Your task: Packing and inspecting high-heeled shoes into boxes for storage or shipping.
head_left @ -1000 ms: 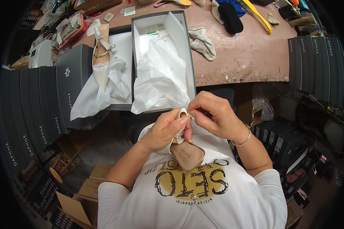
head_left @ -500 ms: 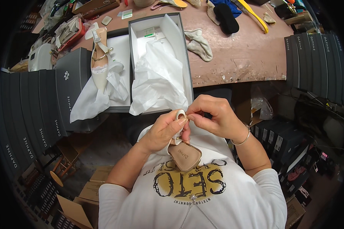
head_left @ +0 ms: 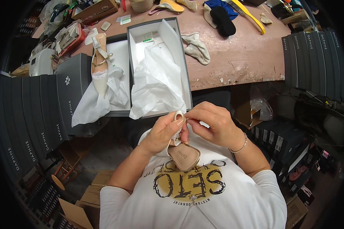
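Close to my chest I hold a white shoe with a tan insole and a gold-toned edge. My left hand is closed round its white upper part, the thumb lying beside a rounded opening. At that opening's rim my right hand is pinched, its thumb and fingertips together; anything tiny between them is too small to make out. A matching shoe with a gold ornament and pearl lies partly in white tissue at the left. Beside it stands an open grey box with crumpled tissue paper inside.
Grey shoe boxes are lined up at the left and at the right. On the pinkish table lie a whitish cloth, a black pad and a yellow-handled brush. Cardboard cartons stand low at the left.
The view has shifted slightly, so the table and boxes sit a little differently. Both hands keep their hold on the shoe, with the right fingertips still at the rim and its knuckles slightly lower.
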`<act>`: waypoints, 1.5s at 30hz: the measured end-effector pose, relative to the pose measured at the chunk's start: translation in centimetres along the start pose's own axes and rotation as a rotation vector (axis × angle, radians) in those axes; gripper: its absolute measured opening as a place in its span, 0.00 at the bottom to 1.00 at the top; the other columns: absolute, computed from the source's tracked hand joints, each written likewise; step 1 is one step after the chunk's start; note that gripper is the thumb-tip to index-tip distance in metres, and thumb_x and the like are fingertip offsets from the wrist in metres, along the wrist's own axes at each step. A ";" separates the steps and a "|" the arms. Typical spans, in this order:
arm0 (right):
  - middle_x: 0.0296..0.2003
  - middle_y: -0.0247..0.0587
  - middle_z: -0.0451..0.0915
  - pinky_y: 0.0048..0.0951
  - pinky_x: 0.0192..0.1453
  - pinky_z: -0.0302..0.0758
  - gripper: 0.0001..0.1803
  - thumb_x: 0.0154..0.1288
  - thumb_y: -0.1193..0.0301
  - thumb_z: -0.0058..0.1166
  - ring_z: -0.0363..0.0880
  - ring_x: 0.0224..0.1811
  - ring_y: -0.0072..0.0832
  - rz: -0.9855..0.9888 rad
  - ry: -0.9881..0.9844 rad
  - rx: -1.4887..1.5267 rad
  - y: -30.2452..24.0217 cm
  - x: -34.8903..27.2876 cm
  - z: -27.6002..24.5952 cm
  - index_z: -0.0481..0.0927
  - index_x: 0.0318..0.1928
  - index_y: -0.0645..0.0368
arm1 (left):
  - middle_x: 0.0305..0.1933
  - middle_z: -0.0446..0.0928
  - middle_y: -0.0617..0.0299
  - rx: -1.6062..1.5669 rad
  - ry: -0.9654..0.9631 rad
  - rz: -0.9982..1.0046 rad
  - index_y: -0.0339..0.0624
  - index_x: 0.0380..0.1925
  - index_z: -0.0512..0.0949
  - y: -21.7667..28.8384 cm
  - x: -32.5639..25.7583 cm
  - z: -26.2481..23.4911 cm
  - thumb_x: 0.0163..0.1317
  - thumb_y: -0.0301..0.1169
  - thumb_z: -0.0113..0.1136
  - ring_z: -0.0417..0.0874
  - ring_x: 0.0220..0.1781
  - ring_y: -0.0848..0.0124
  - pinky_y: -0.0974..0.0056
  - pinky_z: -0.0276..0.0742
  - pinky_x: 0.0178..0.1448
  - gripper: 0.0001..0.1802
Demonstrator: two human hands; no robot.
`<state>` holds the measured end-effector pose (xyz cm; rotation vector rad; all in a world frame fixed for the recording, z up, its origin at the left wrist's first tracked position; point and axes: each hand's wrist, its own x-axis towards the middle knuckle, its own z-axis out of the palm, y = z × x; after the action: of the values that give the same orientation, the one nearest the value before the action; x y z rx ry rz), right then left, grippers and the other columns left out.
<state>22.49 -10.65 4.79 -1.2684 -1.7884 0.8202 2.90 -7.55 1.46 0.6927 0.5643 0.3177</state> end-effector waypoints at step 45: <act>0.30 0.38 0.69 0.30 0.34 0.69 0.05 0.56 0.76 0.56 0.71 0.28 0.33 -0.173 -0.355 -0.080 0.5 2.1 -3.1 0.73 0.32 0.59 | 0.29 0.74 0.62 0.063 -0.042 -0.068 0.40 0.33 0.69 0.4 0.3 -0.3 0.73 0.44 0.43 0.76 0.31 0.75 0.70 0.74 0.39 0.18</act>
<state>25.00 -8.35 6.37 -1.0454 -2.1976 0.9248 2.92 -6.92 1.44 0.7380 0.5585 0.2227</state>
